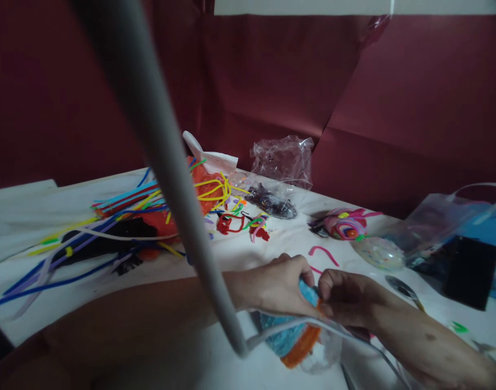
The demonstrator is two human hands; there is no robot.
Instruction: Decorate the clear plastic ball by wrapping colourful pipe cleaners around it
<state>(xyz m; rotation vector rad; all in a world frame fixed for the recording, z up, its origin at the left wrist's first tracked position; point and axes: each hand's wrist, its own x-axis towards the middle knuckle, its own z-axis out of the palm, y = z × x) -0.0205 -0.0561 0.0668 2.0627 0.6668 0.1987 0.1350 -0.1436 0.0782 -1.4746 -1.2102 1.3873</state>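
Observation:
Low in the head view is a craft piece (286, 336) wound with fuzzy blue and orange strips, probably pipe cleaners. Clear plastic shows at its lower right end. My left hand (278, 284) grips it from above, fingers closed round its upper side. My right hand (349, 295) pinches at the upper end of the orange band, close to the left fingertips. What lies between the right fingers is hidden. A grey cord (288, 325) crosses in front of the piece. Just beyond both hands lies a bent pink pipe cleaner (325, 252).
Loose pipe cleaners (126, 203) in several colours cover the table's left side. Farther back stand a crumpled clear bag (284, 162) and a dark wrapped bundle (272, 200). A pink flower-like craft (345, 223), a tape roll (404, 287) and a black flat object (471, 271) lie right. A blurred grey pole (167, 146) blocks part of the view.

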